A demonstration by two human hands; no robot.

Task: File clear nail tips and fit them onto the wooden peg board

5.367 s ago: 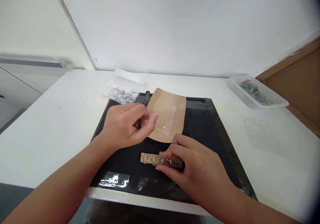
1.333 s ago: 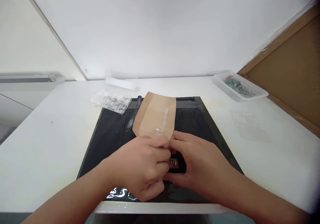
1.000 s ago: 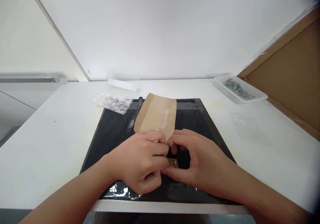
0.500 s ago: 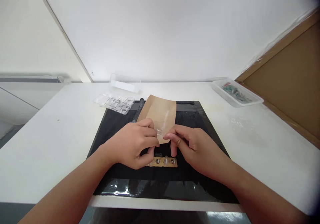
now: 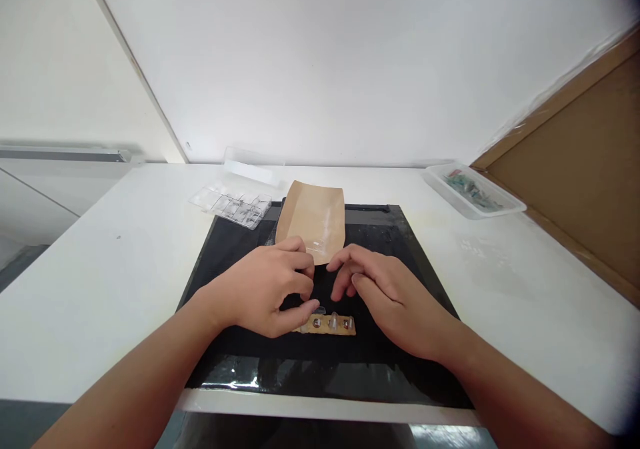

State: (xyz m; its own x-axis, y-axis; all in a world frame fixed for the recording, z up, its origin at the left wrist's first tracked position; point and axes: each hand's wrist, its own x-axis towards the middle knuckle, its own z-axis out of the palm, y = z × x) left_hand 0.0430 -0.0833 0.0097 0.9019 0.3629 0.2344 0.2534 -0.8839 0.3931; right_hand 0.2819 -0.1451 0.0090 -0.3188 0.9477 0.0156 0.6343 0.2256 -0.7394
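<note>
"What stands around the mat [image 5: 385,232]?"

"A clear box [image 5: 240,221] of small pieces [image 5: 245,209] at its far left corner, a tub [image 5: 450,200] of green bits [image 5: 470,189] off its far right."

"And the strip [image 5: 325,329]?"

"Tan, with clear caps [image 5: 333,321], on the mat's near half. My right hand [image 5: 387,292] arches loosely, forefinger and thumb apart; whether my curled left hand [image 5: 270,283] pinches anything, I can't tell."

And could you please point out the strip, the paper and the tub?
Strip [image 5: 325,327]: head view, on a bare patch near its visible middle.
Paper [image 5: 314,219]: head view, on the middle of the sheet.
Tub [image 5: 449,195]: head view, on its near wall.
</note>
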